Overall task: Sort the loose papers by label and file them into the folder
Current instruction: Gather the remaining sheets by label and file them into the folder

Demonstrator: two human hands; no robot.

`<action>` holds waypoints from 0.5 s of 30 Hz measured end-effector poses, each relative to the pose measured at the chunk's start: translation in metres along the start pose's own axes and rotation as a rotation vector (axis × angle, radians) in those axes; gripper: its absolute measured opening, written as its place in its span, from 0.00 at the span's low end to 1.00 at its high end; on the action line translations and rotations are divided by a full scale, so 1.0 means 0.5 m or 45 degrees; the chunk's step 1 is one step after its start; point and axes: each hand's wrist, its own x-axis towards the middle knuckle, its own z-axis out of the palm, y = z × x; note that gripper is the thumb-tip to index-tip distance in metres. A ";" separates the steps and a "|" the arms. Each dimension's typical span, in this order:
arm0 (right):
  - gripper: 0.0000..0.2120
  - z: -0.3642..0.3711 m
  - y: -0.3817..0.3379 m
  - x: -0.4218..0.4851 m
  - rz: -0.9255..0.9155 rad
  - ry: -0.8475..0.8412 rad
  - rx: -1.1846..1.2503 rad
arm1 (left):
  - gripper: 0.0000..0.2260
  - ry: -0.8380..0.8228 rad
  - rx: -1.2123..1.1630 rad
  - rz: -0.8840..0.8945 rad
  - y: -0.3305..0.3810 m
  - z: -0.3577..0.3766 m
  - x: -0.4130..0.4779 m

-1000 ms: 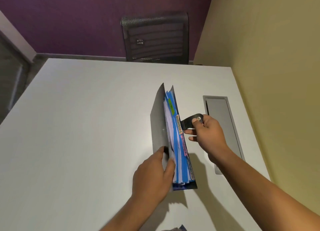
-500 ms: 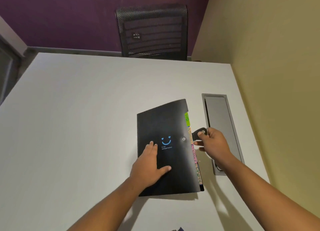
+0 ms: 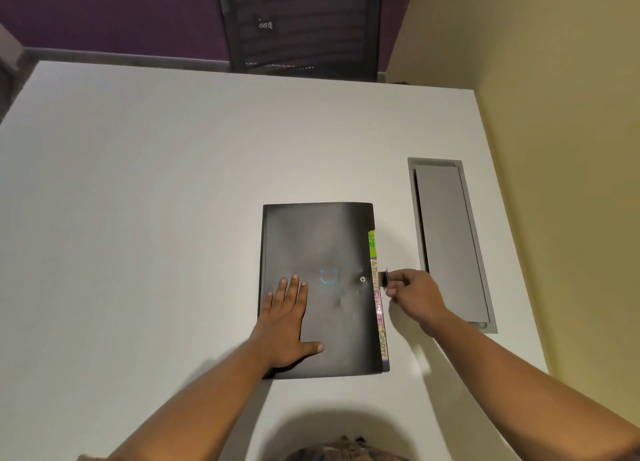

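A black folder (image 3: pixel 322 239) lies closed and flat on the white table (image 3: pixel 156 201), with a blue smile mark and a snap stud on its cover. Coloured label tabs (image 3: pixel 377 294) stick out along its right edge: green, orange, pink, then orange again. My left hand (image 3: pixel 287 325) presses flat on the cover's lower left, fingers straight. My right hand (image 3: pixel 412 294) pinches the folder's small black closure strap (image 3: pixel 384 277) just past the right edge. No loose papers are in view.
A grey cable hatch (image 3: pixel 450 242) is set into the table to the right of the folder. A black mesh chair (image 3: pixel 301 24) stands behind the far edge. A yellow wall runs along the right side.
The cover, standing upright a second ago with blue sheets showing, has come down flat. My left hand slid onto the closed cover. My right hand still holds the strap.
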 end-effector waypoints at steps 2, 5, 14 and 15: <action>0.10 0.007 -0.005 0.006 0.003 0.048 0.030 | 0.52 -0.016 0.007 -0.009 0.000 0.006 0.003; 0.09 0.019 -0.020 0.010 -0.037 0.136 -0.061 | 0.52 -0.038 0.014 -0.020 0.002 0.010 0.006; 0.20 0.056 -0.037 0.031 -0.058 0.240 -0.307 | 0.52 -0.052 0.001 -0.030 0.000 0.016 0.011; 0.20 0.059 -0.037 0.032 -0.052 0.236 -0.328 | 0.52 -0.052 0.002 -0.030 0.000 0.017 0.012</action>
